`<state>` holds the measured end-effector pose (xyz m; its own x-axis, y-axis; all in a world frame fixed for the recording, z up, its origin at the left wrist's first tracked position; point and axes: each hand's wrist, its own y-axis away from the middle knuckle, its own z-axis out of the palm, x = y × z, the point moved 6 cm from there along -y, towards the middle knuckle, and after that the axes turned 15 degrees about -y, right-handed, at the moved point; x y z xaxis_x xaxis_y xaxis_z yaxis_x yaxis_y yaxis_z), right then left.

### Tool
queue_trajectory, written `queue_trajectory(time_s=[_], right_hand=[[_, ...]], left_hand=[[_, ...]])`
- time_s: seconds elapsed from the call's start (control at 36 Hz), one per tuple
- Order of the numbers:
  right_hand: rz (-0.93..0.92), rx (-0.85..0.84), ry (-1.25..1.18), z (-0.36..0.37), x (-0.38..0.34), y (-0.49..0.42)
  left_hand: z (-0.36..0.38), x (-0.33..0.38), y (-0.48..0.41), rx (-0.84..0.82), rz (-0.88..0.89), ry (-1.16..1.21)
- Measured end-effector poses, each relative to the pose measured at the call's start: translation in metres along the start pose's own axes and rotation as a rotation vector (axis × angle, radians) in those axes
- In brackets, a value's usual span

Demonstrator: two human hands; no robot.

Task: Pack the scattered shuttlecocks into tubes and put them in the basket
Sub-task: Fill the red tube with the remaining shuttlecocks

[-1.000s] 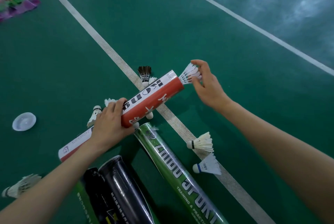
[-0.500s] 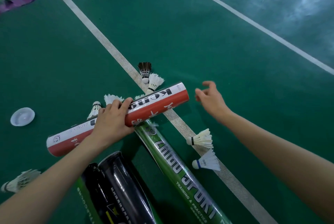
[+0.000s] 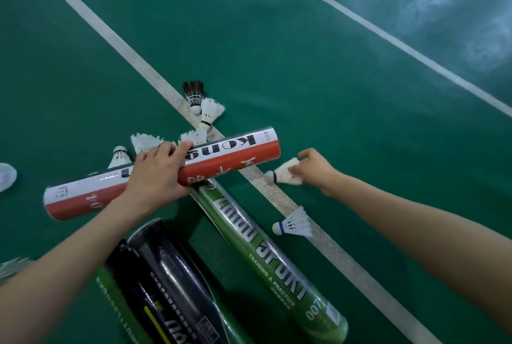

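Shuttlecock (image 3: 284, 175), centre-right of frame on the white line (image 3: 260, 180), pinched at its feathers by the right hand (image 3: 315, 169); left hand (image 3: 158, 174) grips the red-and-white tube (image 3: 230, 153). Risk: crushed feathers jamming at the tube mouth.

Left hand (image 3: 158, 171) grips the red tube (image 3: 232, 155) at mid-length, forearm extended. Right hand (image 3: 317, 170), just beyond the tube's right end, pinches a shuttlecock (image 3: 284, 174).

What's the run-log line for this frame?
left hand: grips red-white tube | right hand: pinches white shuttlecock | other shuttlecocks: loose, unpacked
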<state>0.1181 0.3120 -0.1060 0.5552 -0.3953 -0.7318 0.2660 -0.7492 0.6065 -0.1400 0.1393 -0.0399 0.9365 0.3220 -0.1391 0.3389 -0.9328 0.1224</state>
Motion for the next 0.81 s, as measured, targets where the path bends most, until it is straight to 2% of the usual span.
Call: queue_trajectory(time_s=[0.14,0.19,0.28,0.47,0.56,0.69,0.81], right_hand=[[-0.355,0.126,-0.098,-0.023,-0.069,0.001],[-0.506,0.124,-0.144,-0.025,-0.098,0.007],[-0.622,0.085,-0.210,-0.020,-0.124,0.013],[-0.733,0.027,-0.142,-0.005,-0.148,0.028],[-0.733,-0.075,-0.134,0.011,-0.148,0.038],[-0.638,-0.229,-0.095,0.038,-0.135,0.056],[-0.503,-0.280,-0.199,0.039,-0.117,0.043]], left_hand=[[-0.004,-0.009,0.001,0.014,-0.043,0.034],[-0.005,-0.013,0.001,0.025,-0.059,0.052],[-0.006,-0.016,0.000,0.034,-0.083,0.092],[-0.004,-0.024,0.000,0.057,-0.147,0.199],[-0.006,-0.023,-0.001,0.066,-0.140,0.199],[-0.009,-0.018,-0.004,0.077,-0.121,0.187],[-0.009,-0.016,-0.002,0.088,-0.087,0.134]])
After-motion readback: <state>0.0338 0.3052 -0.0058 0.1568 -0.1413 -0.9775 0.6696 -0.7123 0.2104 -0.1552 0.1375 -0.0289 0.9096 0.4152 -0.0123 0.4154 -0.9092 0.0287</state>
